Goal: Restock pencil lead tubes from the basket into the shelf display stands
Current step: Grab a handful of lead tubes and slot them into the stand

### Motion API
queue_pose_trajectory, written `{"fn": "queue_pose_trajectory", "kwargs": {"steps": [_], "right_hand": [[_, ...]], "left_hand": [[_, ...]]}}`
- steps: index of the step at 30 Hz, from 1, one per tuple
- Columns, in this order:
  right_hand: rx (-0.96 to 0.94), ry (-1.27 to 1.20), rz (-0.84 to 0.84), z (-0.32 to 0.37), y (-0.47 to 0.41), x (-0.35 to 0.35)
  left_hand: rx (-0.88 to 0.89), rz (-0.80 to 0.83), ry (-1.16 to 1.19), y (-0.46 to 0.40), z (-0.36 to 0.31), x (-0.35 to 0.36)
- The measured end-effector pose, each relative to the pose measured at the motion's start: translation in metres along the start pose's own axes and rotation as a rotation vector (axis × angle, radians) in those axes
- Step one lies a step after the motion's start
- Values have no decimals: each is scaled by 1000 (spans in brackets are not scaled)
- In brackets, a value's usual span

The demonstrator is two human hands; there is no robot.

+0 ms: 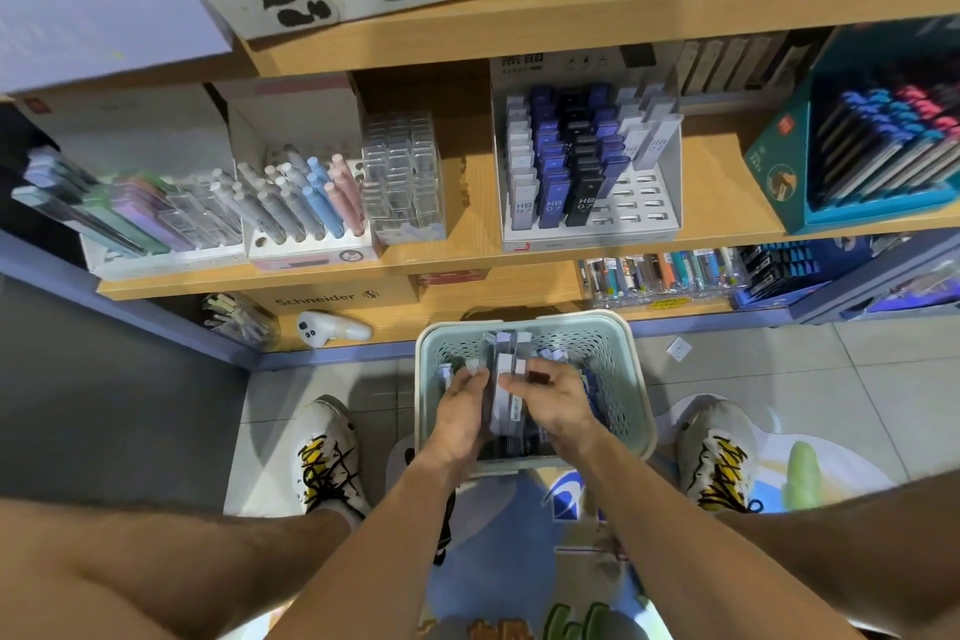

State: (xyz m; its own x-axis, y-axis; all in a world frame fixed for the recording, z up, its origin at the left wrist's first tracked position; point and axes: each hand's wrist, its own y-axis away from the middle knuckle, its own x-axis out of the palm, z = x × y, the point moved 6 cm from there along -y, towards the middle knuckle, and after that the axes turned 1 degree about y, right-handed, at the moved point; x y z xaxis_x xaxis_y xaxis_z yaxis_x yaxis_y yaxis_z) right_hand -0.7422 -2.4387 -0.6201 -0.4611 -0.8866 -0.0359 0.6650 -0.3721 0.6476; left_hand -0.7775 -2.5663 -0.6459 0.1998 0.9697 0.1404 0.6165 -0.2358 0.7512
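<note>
Lead tubes [506, 392] gathered by both hands [462, 413] [558, 405] from the basket [631, 379]; display stand [670, 213], centre-right, part-empty.

Display stand [589, 229] right slots free; shelf board [519, 36] overhangs above.

A pale green perforated basket [618, 369] sits on the floor at six o'clock below the shelf, holding loose pencil lead tubes [506, 387]: flat, slim cases in grey, lilac, blue and black, several standing on end. At twelve o'clock from it, on the wooden shelf, a white display stand [670, 203] carries upright rows of grey, blue and black tubes marked HB 0.7; its three o'clock slots are unfilled.
</note>
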Motion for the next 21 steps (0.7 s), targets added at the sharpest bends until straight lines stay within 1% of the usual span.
{"fn": "queue_pose_trajectory", "kwargs": {"steps": [2,6,9,11,13,15,16,18,21], "right_hand": [[-19,-27,-52,7,6,-5],[-77,-67,-154,18,18,-10],[-116,-59,-185,25,29,-9],[-178,7,-215,32,40,-7],[-253,108,-243,39,49,-4],[-290,208,-255,44,58,-1],[-293,226,-254,47,62,-1],[-299,227,-256,50,67,-3],[-390,288,-279,58,77,-6]], "left_hand": [[19,18,18,11,-11,10],[66,7,133,32,-28,24],[140,-2,79,34,-28,30],[181,16,71,46,-33,38],[176,-18,117,54,-35,42],[146,7,193,58,-32,48],[139,35,219,61,-32,52],[109,42,291,70,-32,55],[90,57,401,79,-33,57]]}}
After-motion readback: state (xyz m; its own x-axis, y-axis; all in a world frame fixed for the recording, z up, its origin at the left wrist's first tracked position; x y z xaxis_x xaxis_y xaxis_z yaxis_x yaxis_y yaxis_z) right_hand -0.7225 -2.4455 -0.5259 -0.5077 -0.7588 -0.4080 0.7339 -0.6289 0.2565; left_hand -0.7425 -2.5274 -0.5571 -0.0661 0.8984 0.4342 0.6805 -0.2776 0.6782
